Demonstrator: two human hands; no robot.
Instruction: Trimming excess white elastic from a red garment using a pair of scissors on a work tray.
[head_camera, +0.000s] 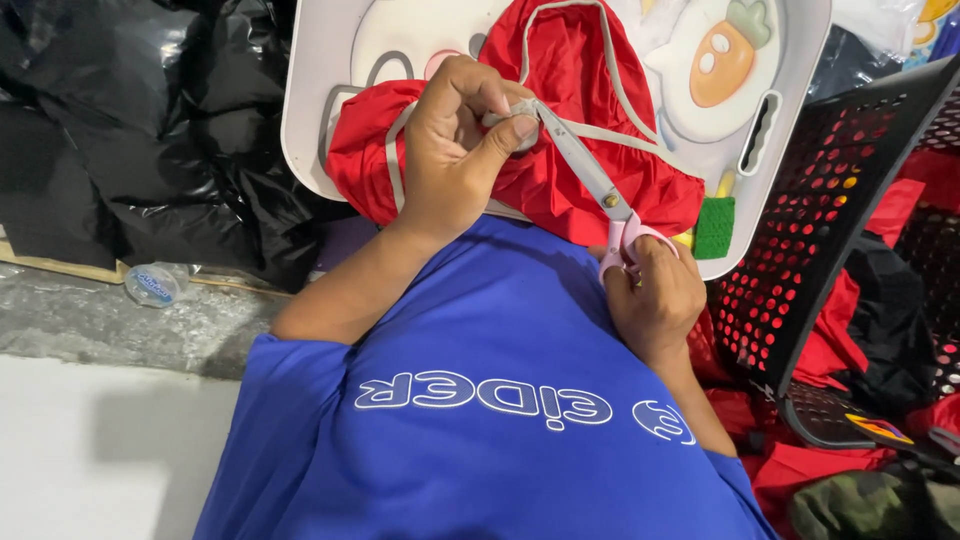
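The left hand (455, 150) pinches grey elastic trim (520, 112) on a red garment (590, 130). The right hand (655, 295) grips pink-handled scissors (598, 190), blades at the trim. Both lie on a white cartoon-printed tray (310, 90), its edge beside a black perforated basket (830, 220).

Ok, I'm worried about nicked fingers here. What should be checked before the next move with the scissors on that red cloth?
1. Left hand grip on the grey trim strap: pinched between thumb and fingers, ok.
2. Right hand grip on the pink-handled steel scissors: fingers through the handle loops, ok.
3. Blade tips clear of the left thumb: the tips lie right against it, not ok.
4. Blades around the strap only, not the red fabric garment: cannot tell.
5. Garment supported: it rests on the white plastic tray, ok.
6. Room to the right: the black perforated basket stands close to the scissor hand but apart, ok.
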